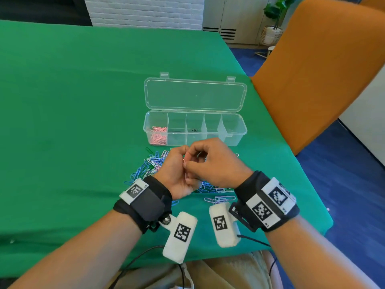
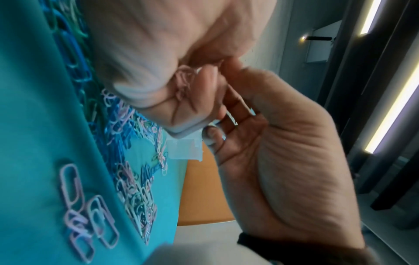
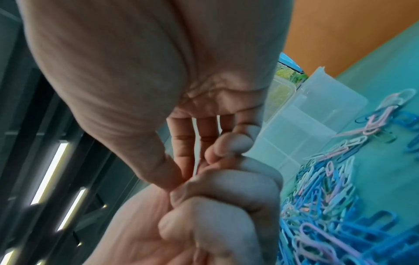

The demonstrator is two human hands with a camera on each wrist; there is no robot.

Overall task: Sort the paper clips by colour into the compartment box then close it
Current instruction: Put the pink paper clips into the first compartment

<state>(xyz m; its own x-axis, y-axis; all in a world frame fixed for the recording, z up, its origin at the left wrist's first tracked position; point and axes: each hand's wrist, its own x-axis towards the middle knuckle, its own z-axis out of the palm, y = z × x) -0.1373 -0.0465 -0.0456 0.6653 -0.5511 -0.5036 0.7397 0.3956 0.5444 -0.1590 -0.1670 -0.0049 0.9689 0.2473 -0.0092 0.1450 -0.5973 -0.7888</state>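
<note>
The clear compartment box [image 1: 235,132] stands open on the green table, its lid [image 1: 195,94] laid flat behind it. Pink clips [image 1: 158,136] lie in its leftmost compartment; the other compartments look empty. A mixed pile of blue, pink, white and green paper clips [image 1: 150,163] spreads in front of the box. Both hands meet just above the pile. My left hand [image 1: 177,174] curls round a small bunch of pink clips [image 2: 183,80]. My right hand [image 1: 210,161] pinches a pink clip [image 1: 184,167] against the left palm.
An orange chair back [image 1: 312,69] rises close to the table's right edge. A few loose pale clips [image 1: 220,199] lie near my right wrist. Green cloth stretches bare to the left and behind the box. The table's near edge runs under my forearms.
</note>
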